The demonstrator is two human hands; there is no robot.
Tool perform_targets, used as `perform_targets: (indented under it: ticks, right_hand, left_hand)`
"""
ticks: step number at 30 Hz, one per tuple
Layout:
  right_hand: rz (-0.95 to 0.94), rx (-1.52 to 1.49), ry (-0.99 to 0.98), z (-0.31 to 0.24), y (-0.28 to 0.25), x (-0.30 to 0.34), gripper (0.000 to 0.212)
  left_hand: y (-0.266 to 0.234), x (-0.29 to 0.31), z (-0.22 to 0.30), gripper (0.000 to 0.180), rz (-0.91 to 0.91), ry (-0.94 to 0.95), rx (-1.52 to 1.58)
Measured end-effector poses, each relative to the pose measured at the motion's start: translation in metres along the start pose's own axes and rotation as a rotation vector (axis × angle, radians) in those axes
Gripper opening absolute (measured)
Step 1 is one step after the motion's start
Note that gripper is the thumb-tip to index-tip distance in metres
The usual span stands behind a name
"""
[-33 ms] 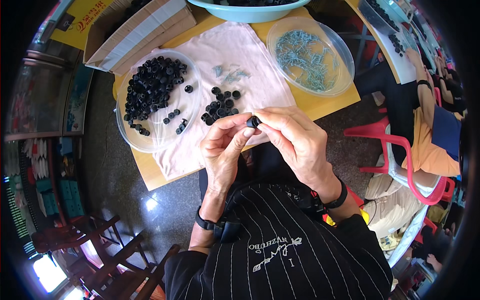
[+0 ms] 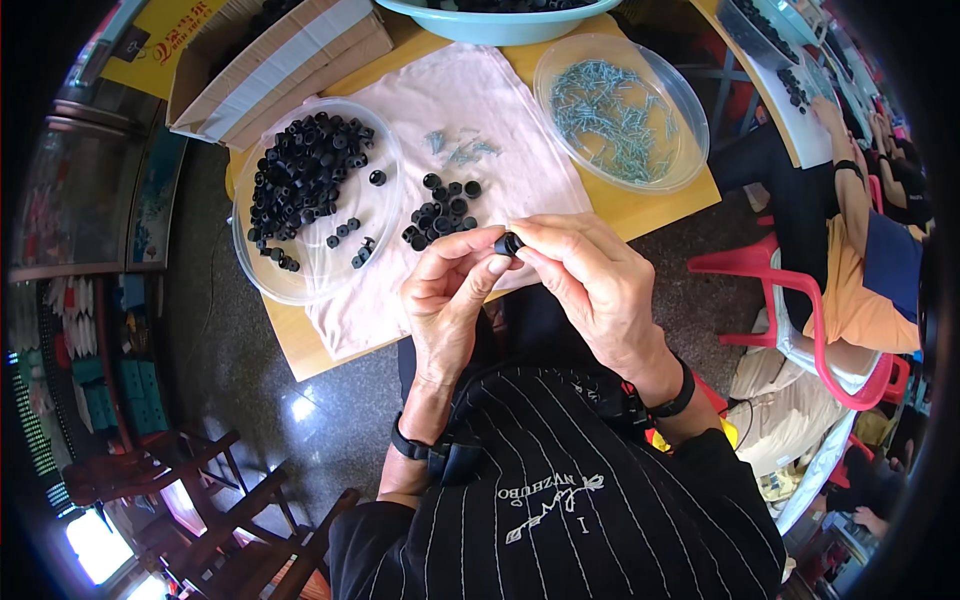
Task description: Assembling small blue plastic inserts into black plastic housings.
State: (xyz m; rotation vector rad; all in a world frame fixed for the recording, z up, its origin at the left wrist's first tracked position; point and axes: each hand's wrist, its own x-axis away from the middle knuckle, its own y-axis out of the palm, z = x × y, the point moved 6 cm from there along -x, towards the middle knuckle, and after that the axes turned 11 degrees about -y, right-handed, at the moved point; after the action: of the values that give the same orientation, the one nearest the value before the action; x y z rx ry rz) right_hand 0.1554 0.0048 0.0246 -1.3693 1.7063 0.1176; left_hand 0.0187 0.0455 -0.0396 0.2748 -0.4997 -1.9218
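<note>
My left hand (image 2: 450,300) and my right hand (image 2: 590,280) meet over the table's near edge. Together they pinch one small black round part (image 2: 509,243) between fingertips. Just beyond it, a small pile of the same black parts (image 2: 442,212) lies on a pink cloth (image 2: 520,170). A few loose silver screws (image 2: 460,150) lie farther back on the cloth. To the left, a clear plastic dish (image 2: 300,290) holds many black parts. A second clear dish (image 2: 690,160) at the right holds a heap of screws.
The cloth covers a yellow wooden table (image 2: 650,205). A cardboard box (image 2: 280,60) and a teal basin (image 2: 500,25) stand at the back. Another person (image 2: 860,250) sits at the right on a red chair (image 2: 790,300). Wooden chairs (image 2: 200,480) stand lower left.
</note>
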Motion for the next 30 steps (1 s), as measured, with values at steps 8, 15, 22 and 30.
perform_targets:
  ticks: [8,15,22,30]
  right_hand:
    - [0.073,-0.369,0.417,0.018,0.004,0.011,0.017]
    - [0.062,-0.092,0.071,0.011,-0.002,0.003,0.016]
    - [0.027,-0.048,0.057,0.008,-0.002,0.004,0.025]
    - [-0.061,-0.012,0.043,0.011,0.001,0.004,0.035]
  left_hand:
    - [0.004,0.0,0.002,0.027,-0.011,-0.003,-0.096]
    - [0.001,-0.002,-0.007,0.026,0.032,-0.034,-0.071]
    - [0.003,-0.003,-0.009,0.024,0.041,-0.112,0.031]
    - [-0.002,-0.002,-0.015,0.023,0.084,-0.196,0.126]
